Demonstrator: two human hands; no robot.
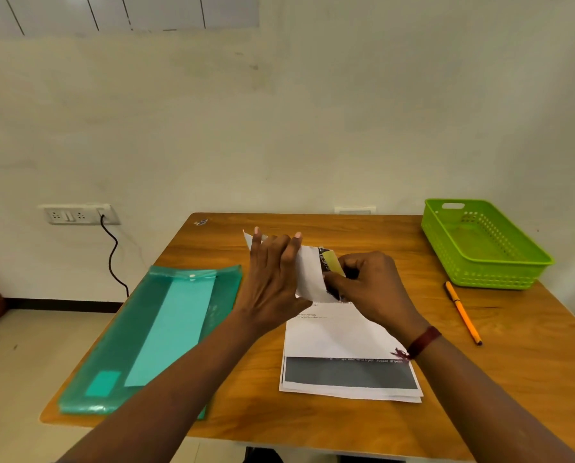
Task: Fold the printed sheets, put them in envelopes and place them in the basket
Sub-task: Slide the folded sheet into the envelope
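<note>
Over the middle of the wooden table, my left hand (272, 282) holds a white envelope (307, 279), fingers wrapped around its left part. My right hand (367, 282) pinches a folded printed sheet (327, 260) with a black and yellow-green print, its end at the envelope's open right side. How far the sheet sits inside is hidden by my fingers. Under my hands lies a stack of printed sheets (346, 345) with a dark grey band near its front edge. The green plastic basket (479, 248) stands at the table's far right corner.
A translucent green document folder (155, 332) with a lighter strip inside lies on the table's left side. An orange pen (463, 312) lies right of the stack, in front of the basket. A wall socket with a black cable (112, 259) is at left.
</note>
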